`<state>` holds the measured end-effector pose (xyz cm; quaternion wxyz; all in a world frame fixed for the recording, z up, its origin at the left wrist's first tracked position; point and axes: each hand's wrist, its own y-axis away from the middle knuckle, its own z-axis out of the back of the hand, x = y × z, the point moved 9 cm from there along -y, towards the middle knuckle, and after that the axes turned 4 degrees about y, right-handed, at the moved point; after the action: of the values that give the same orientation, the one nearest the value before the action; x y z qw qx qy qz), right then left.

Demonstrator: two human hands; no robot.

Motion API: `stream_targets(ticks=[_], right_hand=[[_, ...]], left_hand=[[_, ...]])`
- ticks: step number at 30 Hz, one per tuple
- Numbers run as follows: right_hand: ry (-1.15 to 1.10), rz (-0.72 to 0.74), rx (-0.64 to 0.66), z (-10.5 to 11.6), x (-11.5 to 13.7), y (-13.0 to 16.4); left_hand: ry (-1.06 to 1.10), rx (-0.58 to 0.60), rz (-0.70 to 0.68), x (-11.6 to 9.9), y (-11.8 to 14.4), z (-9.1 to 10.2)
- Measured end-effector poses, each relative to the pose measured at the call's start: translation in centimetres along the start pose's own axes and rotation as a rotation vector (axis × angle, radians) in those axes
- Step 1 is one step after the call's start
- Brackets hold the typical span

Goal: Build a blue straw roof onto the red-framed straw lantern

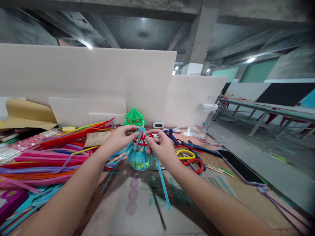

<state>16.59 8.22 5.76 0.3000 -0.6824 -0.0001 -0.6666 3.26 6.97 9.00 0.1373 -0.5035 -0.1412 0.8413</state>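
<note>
Between my hands, above the cardboard, is a small tiered model [139, 162] made of light blue and red pipe cleaners. It has a flared blue skirt and a thin stick rising from its peak. My left hand [123, 139] pinches the upper left of the model near its top, with the fingertips partly hidden. On the other side, my right hand [160, 144] closes its thumb and fingers on a light blue pipe cleaner [161, 183], whose long end hangs down toward the cardboard. A green pipe-cleaner roof [134, 117] stands just behind.
Bundles of coloured pipe cleaners [49, 160] lie at left. To the right are scissors [194, 164], a glue gun [171, 135], a phone [241, 166] and a clear plastic jar [202, 123]. White boards [98, 75] stand behind; a small digital clock [158, 125] sits before them.
</note>
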Motion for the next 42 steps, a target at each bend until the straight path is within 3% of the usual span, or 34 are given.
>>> stream_targets(ticks=[30,42], right_hand=[[-0.023,-0.067,-0.025,-0.02,-0.54,0.00],[0.014,-0.064,0.062,-0.60,-0.06,-0.08]], left_hand=[[0.035,0.011,0.007,0.09,0.03,-0.34],[-0.003,0.019,-0.033,0.19,-0.09,-0.16]])
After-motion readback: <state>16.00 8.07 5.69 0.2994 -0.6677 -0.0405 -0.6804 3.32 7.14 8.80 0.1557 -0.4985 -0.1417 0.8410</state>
